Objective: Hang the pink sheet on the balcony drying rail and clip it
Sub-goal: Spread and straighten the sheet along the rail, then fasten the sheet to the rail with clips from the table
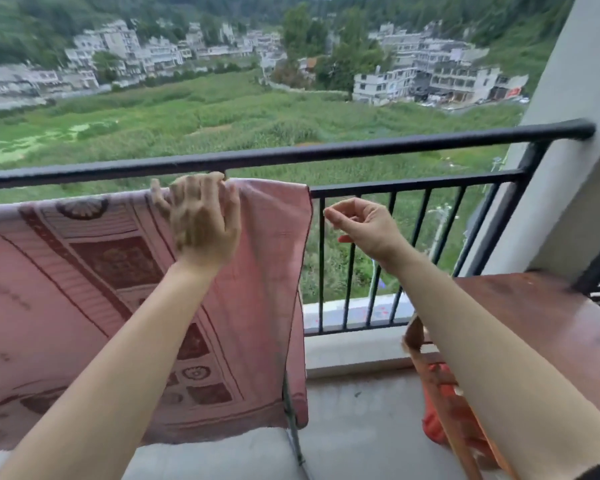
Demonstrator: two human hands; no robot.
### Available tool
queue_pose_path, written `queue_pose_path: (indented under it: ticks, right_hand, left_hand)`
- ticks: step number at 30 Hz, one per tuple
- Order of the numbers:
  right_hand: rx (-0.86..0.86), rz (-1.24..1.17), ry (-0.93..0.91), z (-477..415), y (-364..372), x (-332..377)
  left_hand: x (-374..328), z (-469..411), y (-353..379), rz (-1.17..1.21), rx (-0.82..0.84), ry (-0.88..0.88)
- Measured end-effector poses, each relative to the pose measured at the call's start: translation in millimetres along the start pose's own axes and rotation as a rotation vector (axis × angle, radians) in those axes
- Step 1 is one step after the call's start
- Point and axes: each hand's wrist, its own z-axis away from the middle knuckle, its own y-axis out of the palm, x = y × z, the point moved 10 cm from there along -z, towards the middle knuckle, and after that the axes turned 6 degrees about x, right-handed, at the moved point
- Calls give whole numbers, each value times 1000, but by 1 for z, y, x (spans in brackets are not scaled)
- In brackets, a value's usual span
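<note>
The pink sheet (84,278), patterned with dark red borders and squares, hangs draped over the lower black rail (413,184) of the balcony railing and covers its left part. My left hand (201,216) rests with spread fingers on the sheet's top fold near its right end, pressing it against the rail. My right hand (364,226) hovers just right of the sheet's edge, in front of the bare bars, fingers loosely curled with thumb and forefinger pinched together. No clip can be made out in it.
The thick top handrail (361,148) runs above the sheet. A dark wooden surface (534,317) stands at the right by the wall (575,98). An orange bag (444,403) lies on the concrete floor below my right arm. Fields and buildings lie far beyond.
</note>
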Motion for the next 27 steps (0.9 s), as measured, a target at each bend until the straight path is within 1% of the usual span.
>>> queue_pose_path:
  ticks: [4,8,10,12,14,17,19,21,24,27]
  right_hand:
    - [-143,109,126,53,-72,-50]
    - [-332,356,306,144,-162,-120]
    - [-395,475,422,202,-207,-158]
    - [-410,553,564,264,-247,-200]
    - [-423,576,743,332,-283,-244]
    - [-477,590,969,432,-325,-292]
    - [-480,575,1100,487,-343,-318]
    - [-447,554,1190,529,-349,-340]
    - [-370,595,1225,565,-348,-366]
    - [-247,677,1204,572,-340,-388]
  left_hand:
    - [-101,16,24,112,43,199]
    - [-216,58,77,194,195,384]
    - [-275,95,115,252,333,423]
    - [-332,144,157,310,512,432]
    - [-386,206,195,332,698,464]
    - [-458,306,232,362,930,590]
    - [-491,373,245,317,1092,670]
    - [-510,434,254,278,1235,724]
    - [-523,506,263,266,1401,744]
    - [-521,570,273,193,1581,793]
